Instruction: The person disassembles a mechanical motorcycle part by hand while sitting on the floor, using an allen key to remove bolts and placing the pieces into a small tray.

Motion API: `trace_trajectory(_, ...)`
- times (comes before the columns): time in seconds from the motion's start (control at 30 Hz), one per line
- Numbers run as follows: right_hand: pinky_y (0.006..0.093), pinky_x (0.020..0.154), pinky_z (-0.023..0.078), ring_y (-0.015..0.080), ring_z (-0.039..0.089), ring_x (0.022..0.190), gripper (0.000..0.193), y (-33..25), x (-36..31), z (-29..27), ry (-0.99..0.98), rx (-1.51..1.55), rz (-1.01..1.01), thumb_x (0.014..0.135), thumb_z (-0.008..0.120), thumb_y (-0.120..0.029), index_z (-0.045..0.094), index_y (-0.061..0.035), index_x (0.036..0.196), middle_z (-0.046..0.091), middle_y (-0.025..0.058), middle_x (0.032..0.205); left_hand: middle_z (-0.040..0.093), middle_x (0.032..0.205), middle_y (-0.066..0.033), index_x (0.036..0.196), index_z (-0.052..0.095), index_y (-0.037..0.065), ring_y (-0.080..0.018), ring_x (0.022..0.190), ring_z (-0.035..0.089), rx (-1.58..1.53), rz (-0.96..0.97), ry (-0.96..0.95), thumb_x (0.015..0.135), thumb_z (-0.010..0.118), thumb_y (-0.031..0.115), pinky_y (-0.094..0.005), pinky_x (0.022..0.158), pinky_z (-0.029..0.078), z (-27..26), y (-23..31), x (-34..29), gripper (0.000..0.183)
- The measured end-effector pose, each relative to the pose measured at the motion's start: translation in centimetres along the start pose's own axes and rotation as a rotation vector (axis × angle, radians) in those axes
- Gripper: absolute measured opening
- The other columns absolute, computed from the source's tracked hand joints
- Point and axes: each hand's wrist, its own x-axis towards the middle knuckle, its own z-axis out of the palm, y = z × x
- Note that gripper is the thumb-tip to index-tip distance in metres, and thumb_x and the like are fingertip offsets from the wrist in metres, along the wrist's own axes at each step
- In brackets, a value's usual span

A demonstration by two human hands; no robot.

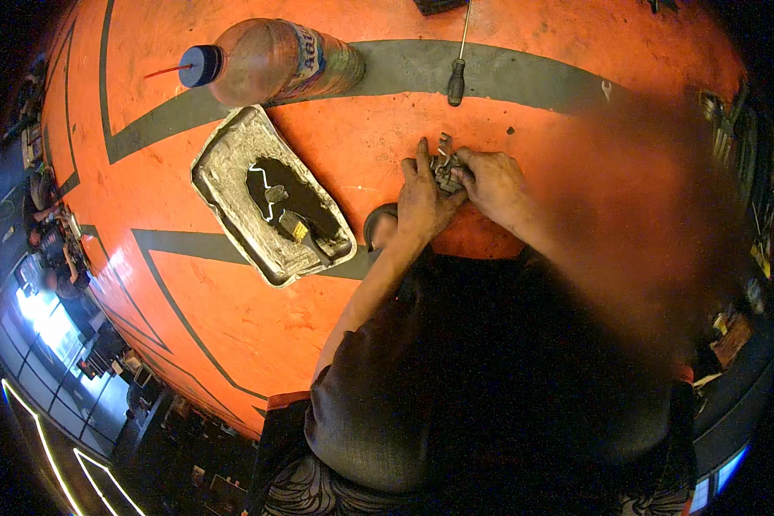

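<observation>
Both my hands are at a small, grimy grey metal part (445,175) with a bent bracket-like piece sticking up from it. My left hand (425,198) grips it from the left, its index finger stretched along the side. From the right, my right hand (494,182) pinches the part between thumb and fingers. Its exact kind is partly hidden by the fingers. Beside my left wrist lies a dark round piece (378,225). A worn, pale tray (224,228) to the left holds dark liquid, a brush (297,227) and bent wire clips (271,194).
A large plastic bottle (254,62) with a blue cap and red straw appears to lie beyond the tray. Farther off is a black-handled screwdriver (457,82) on the orange table (387,125). Tools crowd the far right edge. A blurred patch covers the right side.
</observation>
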Motion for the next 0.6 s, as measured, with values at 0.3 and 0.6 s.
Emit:
trace_trajectory(0.3,0.0500,0.076,0.050,0.0428,0.061,0.083,0.023,0.8,-0.1,0.2,-0.002,-0.041,-0.017,0.087,0.058,-0.019,0.058,0.0004,0.099,0.060,0.0246,0.091,0.041,0.116,-0.0244,0.143,0.019,0.000,-0.0435,0.095,0.057,0.039,0.012,-0.003,0.068,0.080,0.033,-0.0483,0.077,0.052,0.3,-0.4,0.4,0.102)
trace_trajectory(0.6,0.0466,0.074,0.051,0.0398,0.064,0.078,0.017,0.8,1.3,-0.8,-0.025,0.097,0.093,0.078,0.066,-0.015,0.065,0.0003,0.085,0.065,0.0222,0.080,0.040,0.117,-0.0229,0.141,0.021,0.000,-0.0434,0.097,0.057,0.077,0.015,-0.007,0.063,0.083,0.045,-0.0493,0.077,0.052,0.7,-0.9,0.7,0.110)
